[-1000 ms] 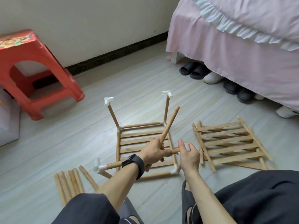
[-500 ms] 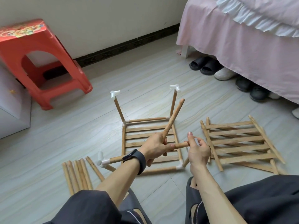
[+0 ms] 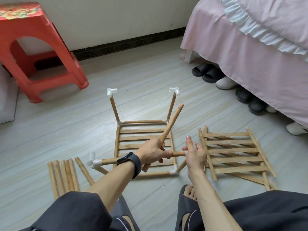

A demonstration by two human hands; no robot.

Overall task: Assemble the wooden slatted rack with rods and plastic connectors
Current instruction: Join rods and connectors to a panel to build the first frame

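1. The left hand (image 3: 154, 151), banded at the wrist by a black watch (image 3: 131, 162), was closed round two wooden rods at once. One was a loose rod (image 3: 172, 122) slanted up and away. The other was a horizontal rod (image 3: 110, 161) fitted at its left end into a white connector (image 3: 94, 161).
2. The right hand (image 3: 195, 155) was held open with its fingers relaxed and its index finger raised, at the free end of the horizontal rod. Whether the rod touched it could not be told.
3. The rack (image 3: 143, 130) was laid on the floor (image 3: 50, 130) beneath both hands. It was a slatted panel framed by rods.
4. Two upright rods (image 3: 115, 109) were set at its far corners, each capped in white plastic.
5. Spare slatted panels (image 3: 233, 154) were stacked on the floor just beside the right hand.
6. A row of spare rods (image 3: 63, 174) was laid near the left forearm.
7. A red stool (image 3: 41, 47) was placed far left, and shoes (image 3: 205, 72) were tucked under the bed (image 3: 250, 55).
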